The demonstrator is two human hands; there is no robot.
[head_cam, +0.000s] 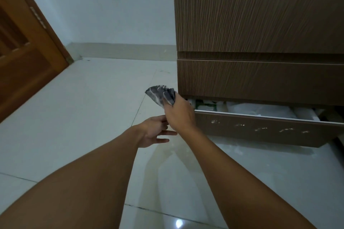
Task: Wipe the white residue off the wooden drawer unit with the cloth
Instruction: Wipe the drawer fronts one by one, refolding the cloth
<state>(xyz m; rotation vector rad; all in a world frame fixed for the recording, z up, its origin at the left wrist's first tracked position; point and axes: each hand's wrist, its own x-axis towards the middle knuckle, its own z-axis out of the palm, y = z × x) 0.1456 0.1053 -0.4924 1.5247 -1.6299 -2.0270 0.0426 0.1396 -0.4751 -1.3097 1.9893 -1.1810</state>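
Note:
A brown wooden drawer unit (260,24) fills the upper right. Its bottom drawer (260,135) stands pulled out, and a row of white residue spots (260,128) runs across its front. My right hand (179,114) grips a dark grey cloth (161,95) streaked with white, just left of the unit's lower corner and clear of the residue. My left hand (154,132) hovers below the right one with fingers spread and relaxed, holding nothing.
White bags and a green-printed packet (206,106) lie inside the open drawer. An orange wooden door (24,48) stands at the left. The glossy pale tile floor (83,108) spreads beneath my arms, and a white wall (111,5) rises behind.

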